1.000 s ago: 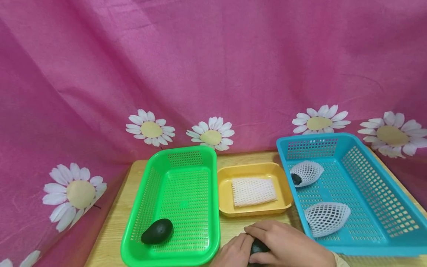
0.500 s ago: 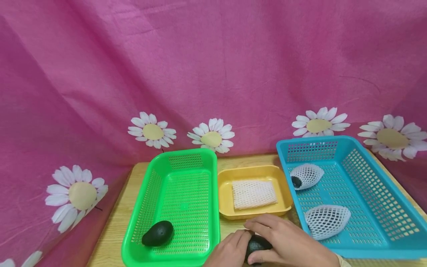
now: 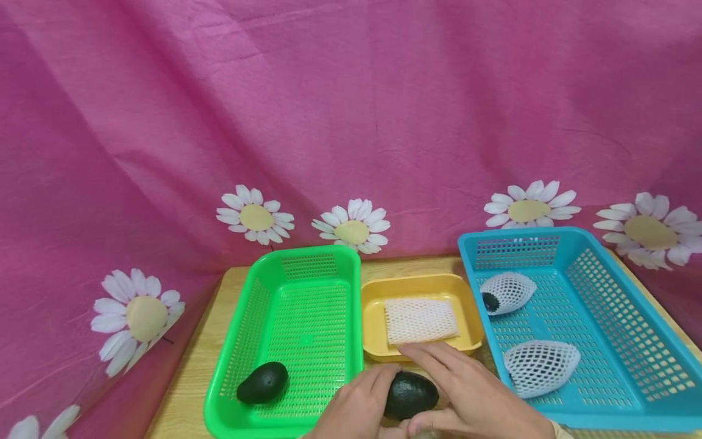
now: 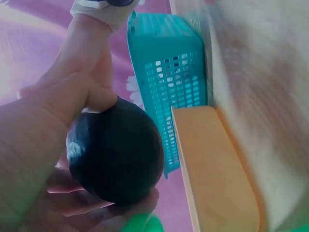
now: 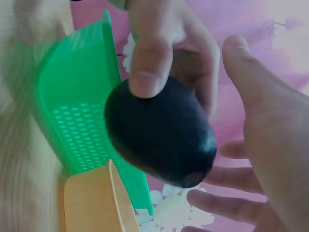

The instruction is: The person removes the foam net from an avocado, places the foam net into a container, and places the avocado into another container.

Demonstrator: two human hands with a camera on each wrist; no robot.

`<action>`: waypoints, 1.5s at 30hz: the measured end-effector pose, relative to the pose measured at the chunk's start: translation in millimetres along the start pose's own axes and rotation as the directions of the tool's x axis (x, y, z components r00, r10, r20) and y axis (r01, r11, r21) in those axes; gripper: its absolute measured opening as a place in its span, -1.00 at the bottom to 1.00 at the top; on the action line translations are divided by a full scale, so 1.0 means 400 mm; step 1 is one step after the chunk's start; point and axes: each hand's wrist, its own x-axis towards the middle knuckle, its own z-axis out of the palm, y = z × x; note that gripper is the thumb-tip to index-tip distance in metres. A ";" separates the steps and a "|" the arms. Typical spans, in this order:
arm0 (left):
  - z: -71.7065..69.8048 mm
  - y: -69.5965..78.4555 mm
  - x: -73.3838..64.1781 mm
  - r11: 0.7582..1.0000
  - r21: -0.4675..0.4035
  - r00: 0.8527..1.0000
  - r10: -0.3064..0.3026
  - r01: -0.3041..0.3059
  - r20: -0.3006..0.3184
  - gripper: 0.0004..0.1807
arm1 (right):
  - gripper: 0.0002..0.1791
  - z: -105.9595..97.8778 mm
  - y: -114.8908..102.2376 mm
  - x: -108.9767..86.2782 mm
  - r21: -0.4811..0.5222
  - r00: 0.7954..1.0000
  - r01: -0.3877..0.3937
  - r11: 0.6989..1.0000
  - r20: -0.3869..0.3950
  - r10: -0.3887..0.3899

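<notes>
A dark avocado is gripped by my left hand near the table's front, just before the yellow tray. In the right wrist view the left thumb lies on top of the avocado, with fingers on its far side. My right hand is beside it, its fingers spread and loosely bent around the right end without gripping. A second avocado lies in the green basket. White foam net sleeves lie flat in the yellow tray.
At the right stands a blue basket holding two avocados in foam nets, one farther back and one nearer. The baskets flank the tray on a wooden table. A pink flowered cloth hangs behind.
The avocado between my hands has shifted left with my left hand and shows much more. My right hand has come away from around it. The camera view has shifted slightly.
</notes>
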 end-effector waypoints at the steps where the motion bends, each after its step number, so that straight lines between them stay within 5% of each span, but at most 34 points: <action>1: -0.003 -0.003 0.000 1.000 -0.014 1.000 0.001 -0.002 -0.015 -0.31 | 0.03 0.002 0.001 0.000 0.001 1.000 0.000 1.000 -0.009 0.000; 8: -0.031 -0.022 0.000 1.000 0.003 0.998 -0.019 0.019 -0.059 -0.29 | 0.08 0.022 0.009 0.000 -0.053 0.996 0.041 0.998 -0.083 -0.045; 13: -0.054 -0.044 -0.007 0.997 0.060 0.994 -0.039 0.045 -0.097 -0.26 | 0.14 0.036 0.007 0.006 -0.024 0.998 -0.010 1.000 -0.066 0.008; 19: -0.090 -0.072 -0.031 0.990 0.056 0.988 -0.125 0.131 -0.093 -0.28 | 0.16 0.066 0.010 0.007 -0.005 0.998 -0.002 1.000 -0.056 0.002; 24: -0.112 -0.104 -0.054 0.971 0.081 0.970 -0.214 0.224 -0.116 -0.27 | 0.15 0.087 0.011 0.009 0.024 1.000 -0.001 1.000 -0.014 0.001; 36: -0.123 -0.179 -0.099 0.932 0.120 0.935 -0.326 0.342 -0.136 -0.26 | 0.09 0.115 0.012 0.017 0.048 0.996 -0.041 0.998 0.083 0.037; 45: -0.117 -0.223 -0.123 0.875 0.087 0.879 -0.474 0.477 -0.050 -0.26 | 0.03 0.137 0.007 0.022 0.050 0.993 -0.046 0.998 0.115 0.040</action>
